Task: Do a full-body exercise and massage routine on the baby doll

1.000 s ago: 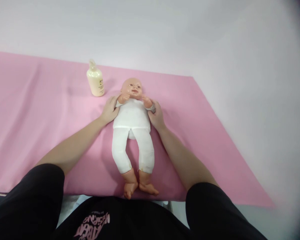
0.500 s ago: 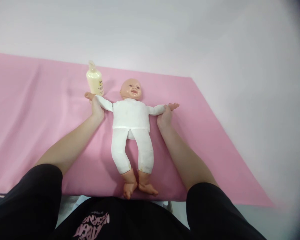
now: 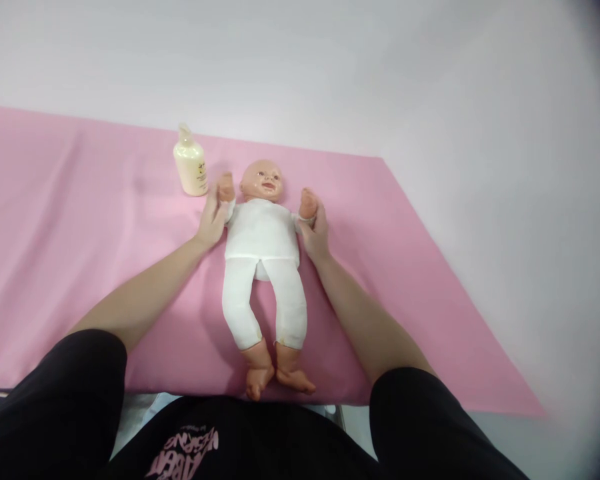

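A baby doll [image 3: 263,230] with a white cloth body lies on its back, head away from me and bare feet toward me. My left hand [image 3: 213,217] is closed around the doll's arm on the left, near the wrist. On the other side, my right hand [image 3: 316,230] grips the doll's other arm, its thumb on the inner side. Both doll arms are raised toward the camera, their small hands showing above my fingers. Beyond my left hand stands a pump bottle [image 3: 191,167] of pale yellow liquid, upright and apart from the hand.
A pink sheet [image 3: 405,300] covers the table, with soft folds on the left. Its front edge runs close to my body, just past the doll's feet. Behind and to the right is a plain pale surface [image 3: 505,167].
Both my hands have moved inward with the doll's arms, which were spread out sideways and are now raised close to its body. The doll's trunk and the bottle stay in place.
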{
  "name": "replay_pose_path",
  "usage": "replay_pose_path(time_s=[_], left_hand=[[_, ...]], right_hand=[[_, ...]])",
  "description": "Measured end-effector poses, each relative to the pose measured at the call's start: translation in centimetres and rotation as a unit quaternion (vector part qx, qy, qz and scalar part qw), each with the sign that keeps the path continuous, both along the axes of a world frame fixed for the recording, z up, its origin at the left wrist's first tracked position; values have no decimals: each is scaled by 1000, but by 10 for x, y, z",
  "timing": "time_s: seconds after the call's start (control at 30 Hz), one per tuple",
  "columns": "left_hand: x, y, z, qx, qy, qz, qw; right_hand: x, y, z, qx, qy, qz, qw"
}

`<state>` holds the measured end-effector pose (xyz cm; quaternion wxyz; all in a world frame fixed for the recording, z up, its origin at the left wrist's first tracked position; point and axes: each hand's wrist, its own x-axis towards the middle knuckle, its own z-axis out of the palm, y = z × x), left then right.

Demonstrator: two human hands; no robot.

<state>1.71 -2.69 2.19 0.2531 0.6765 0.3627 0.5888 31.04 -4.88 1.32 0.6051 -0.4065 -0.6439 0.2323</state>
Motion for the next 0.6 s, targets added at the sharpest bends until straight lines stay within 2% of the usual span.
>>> replay_pose_path(time_s=[0.1,0.2,0.3,0.43,0.5,0.6], left_hand=[[5,-8,6,34,159,-54,985],[6,-8,9,44,197,-53,978],[5,-7,8,31,124,-36,991],[4,-2,3,-27,-25,-9,999],[3,4,-1,-56,-113,27,992],[0,17,-6,-88,-233,72,966]], right_hand=[[-2,-3,1,-3,-90,37,995],[-1,-1,-1,7,-120,47,992],[-1,0,-3,-13,-64,19,998],[4,5,-10,-30,20,-35,999],[10,12,-16,-27,64,-57,996],[22,28,-30,-20,141,-96,985]])
